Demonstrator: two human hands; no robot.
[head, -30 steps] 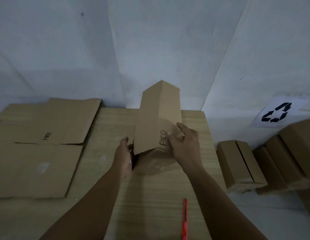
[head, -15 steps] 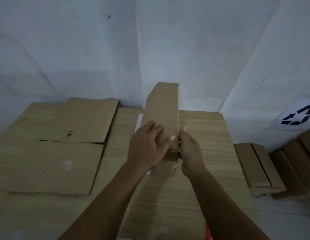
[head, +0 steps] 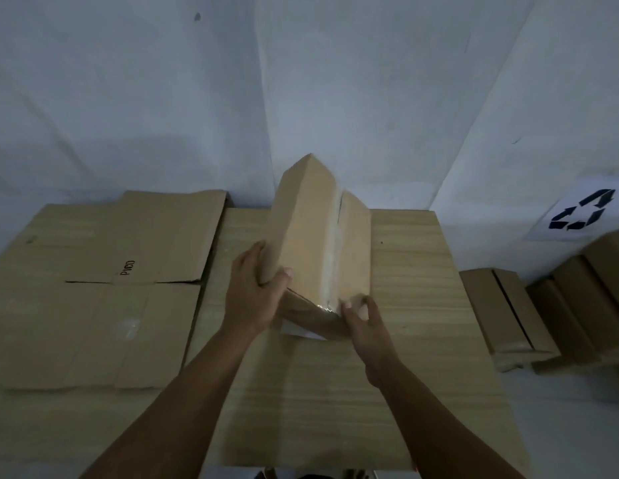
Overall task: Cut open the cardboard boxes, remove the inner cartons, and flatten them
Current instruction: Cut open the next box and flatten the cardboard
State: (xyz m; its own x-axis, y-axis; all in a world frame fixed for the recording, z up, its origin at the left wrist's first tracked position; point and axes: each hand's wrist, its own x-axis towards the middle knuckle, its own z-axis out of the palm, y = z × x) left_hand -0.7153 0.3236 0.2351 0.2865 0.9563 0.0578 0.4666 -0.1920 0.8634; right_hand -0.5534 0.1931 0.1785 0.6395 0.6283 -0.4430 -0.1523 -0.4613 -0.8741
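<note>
Left hand grips the near left edge of the cardboard box, propped up on end mid-tabletop; right hand pinches at the lower corner by the taped seam. Risk: balanced like this, it could topple sideways if either grip slips, or the tape could tear raggedly.

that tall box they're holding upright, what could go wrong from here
1. The taped cardboard box stands on end and tilted, steadied mainly by the left hand gripping its left edge; it may tip or slip.
2. The right hand pinches the tape end at the bottom corner; the tape could tear off short and leave the seam sealed.
3. The box stands on a white sheet, which might slide on the wooden table.
</note>
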